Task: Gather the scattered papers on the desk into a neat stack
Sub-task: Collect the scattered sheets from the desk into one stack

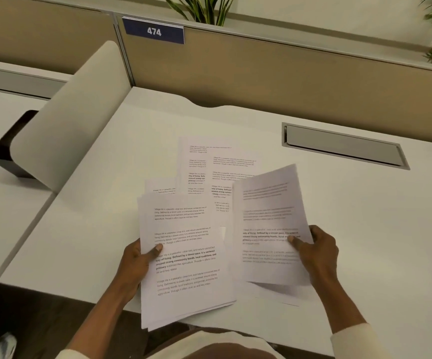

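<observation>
White desk (93, 216) in an office cubicle, seen from above by the person seated at it. Their left hand (134, 265) grips a stack of printed papers (186, 268) at its left edge, thumb pressed flat on the top page and fingers curled beneath; the stack's lower end juts past the desk's near edge. Their right hand (318, 255) pinches a single sheet (269, 218) by its right edge, thumb on the front, the page lifted and slightly curled just beside the stack. The top page repeats a paragraph beginning "Village life is a peaceful, close-knit", with a bold line, "Defined by a slower pace". More printed sheets (209, 164) lie overlapping on the desk just beyond both hands. Farther right, a grey cable hatch (344, 146) is set into the desktop. A curved cream divider (72, 117) stands at left. A tan partition (261, 73) at the back carries a blue plate reading "474" (154, 31), with green plant leaves (202, 9) above.
</observation>
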